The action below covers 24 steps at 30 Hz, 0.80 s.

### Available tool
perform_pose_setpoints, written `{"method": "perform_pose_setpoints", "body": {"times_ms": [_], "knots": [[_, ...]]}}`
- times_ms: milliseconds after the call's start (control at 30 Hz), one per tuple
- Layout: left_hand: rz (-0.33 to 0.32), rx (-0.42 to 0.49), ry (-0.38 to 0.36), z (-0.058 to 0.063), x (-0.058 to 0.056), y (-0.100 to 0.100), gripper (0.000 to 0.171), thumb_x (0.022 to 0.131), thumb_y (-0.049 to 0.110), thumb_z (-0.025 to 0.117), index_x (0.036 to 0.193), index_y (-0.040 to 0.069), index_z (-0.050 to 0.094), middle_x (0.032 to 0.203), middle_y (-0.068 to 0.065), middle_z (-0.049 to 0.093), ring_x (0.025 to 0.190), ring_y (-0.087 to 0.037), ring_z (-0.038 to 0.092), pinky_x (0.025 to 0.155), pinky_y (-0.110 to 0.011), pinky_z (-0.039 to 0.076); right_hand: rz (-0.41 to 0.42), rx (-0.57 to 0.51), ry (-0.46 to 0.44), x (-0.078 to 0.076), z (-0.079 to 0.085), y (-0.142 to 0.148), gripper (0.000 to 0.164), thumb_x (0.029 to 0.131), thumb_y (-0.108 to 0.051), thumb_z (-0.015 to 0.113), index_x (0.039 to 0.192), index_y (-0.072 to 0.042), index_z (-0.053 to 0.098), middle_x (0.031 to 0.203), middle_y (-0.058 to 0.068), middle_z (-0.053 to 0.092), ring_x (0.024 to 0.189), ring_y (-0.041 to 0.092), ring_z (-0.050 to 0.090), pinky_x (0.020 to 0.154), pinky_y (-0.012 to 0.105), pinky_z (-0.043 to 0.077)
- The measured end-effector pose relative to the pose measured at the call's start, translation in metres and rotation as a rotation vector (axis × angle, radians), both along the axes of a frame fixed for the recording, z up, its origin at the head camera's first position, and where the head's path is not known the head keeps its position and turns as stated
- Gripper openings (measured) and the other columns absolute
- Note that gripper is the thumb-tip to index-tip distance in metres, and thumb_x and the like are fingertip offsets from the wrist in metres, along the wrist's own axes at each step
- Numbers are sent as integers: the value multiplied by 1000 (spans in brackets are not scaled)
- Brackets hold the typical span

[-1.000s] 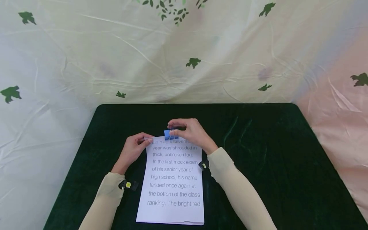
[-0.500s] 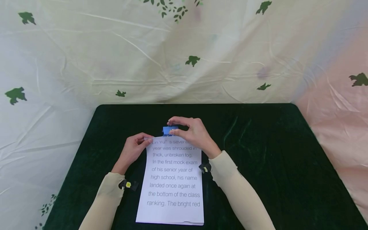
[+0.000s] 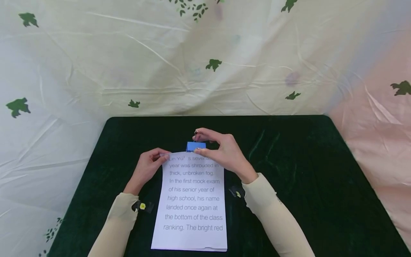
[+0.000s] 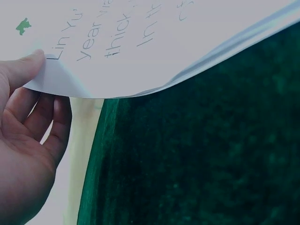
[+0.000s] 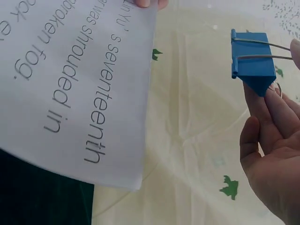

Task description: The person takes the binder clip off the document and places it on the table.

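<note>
Patterned cloth [image 3: 154,71] hangs behind the dark green surface [image 3: 295,185]; the left hand [image 3: 148,167] pinches printed paper [image 3: 192,202] by one corner, the right hand [image 3: 227,151] a blue clip [image 5: 253,58] apart from it.

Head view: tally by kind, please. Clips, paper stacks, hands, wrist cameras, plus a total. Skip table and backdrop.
Blue binder clip: 1
White paper stack: 1 (sheets within it can't be counted)
Left hand and right hand: 2
Left wrist camera and right wrist camera: 2
Total: 6
</note>
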<state>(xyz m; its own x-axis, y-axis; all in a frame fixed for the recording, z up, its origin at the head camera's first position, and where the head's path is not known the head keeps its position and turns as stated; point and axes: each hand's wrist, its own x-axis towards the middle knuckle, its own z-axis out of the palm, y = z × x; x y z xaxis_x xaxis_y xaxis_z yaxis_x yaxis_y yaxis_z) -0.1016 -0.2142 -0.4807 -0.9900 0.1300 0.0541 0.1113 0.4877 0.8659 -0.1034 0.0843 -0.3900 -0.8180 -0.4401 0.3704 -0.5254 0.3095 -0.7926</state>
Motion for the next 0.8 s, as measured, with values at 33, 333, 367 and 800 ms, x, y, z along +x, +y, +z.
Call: {"method": "perform_pose_setpoints", "body": {"times_ms": [33,333,367,800], "knots": [[0,0,-1,0,0,0,18,103,21,67,117,10,74,106,-7,75,90,-25,63,86,-42,49,-8,-1,-4,1,1,2,54,91,-26,83,140,-14,64,122,-5,74,116,11,67,101,48,47],[10,-4,-11,2,-1,3,19,103,22,66,118,11,73,108,-8,74,92,-25,64,87,-42,49,-22,-45,-38,8,6,21,61,89,-22,84,145,-16,60,130,-4,71,124,16,64,108,54,42],[11,-6,-14,2,-1,3,19,104,22,66,118,11,73,108,-8,74,93,-25,64,87,-42,48,-25,-46,-37,8,7,24,61,90,-22,83,146,-16,60,131,-4,71,125,16,63,108,55,41],[20,0,-25,2,-4,9,20,104,22,66,119,11,73,108,-8,74,93,-26,64,87,-43,48,-76,-21,-69,14,13,58,61,92,-24,81,148,-19,58,134,-5,69,125,15,63,112,58,37]]}}
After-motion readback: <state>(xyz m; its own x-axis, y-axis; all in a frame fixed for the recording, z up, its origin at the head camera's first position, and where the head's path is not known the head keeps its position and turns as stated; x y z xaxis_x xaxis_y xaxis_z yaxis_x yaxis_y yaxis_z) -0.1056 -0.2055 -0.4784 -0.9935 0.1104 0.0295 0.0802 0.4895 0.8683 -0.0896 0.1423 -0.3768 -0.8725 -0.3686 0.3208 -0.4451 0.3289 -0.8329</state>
